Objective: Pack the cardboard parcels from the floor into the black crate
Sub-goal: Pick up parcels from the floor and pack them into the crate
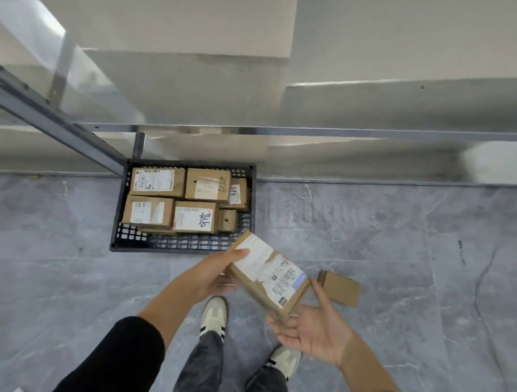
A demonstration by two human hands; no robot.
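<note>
Left hand (pixel 216 275) reaches forward, grip pinching labelled parcel (pixel 267 272) at far end, thumb on top; right hand (pixel 311 329) palm-up under near end, grip spread; parcel held tilted above floor (pixel 426 231), near black crate (pixel 182 246); crate holds several packed parcels (pixel 158 182); loose parcel (pixel 340 288) on floor.

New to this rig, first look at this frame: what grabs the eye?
The labelled parcel is held tilted in the middle foreground: the left hand pinches its far end, the right hand cradles its near end from below. Just beyond sits the black crate, already holding a layer of packed parcels, its near strip bare. One small parcel lies on the floor right of the hands.
</note>
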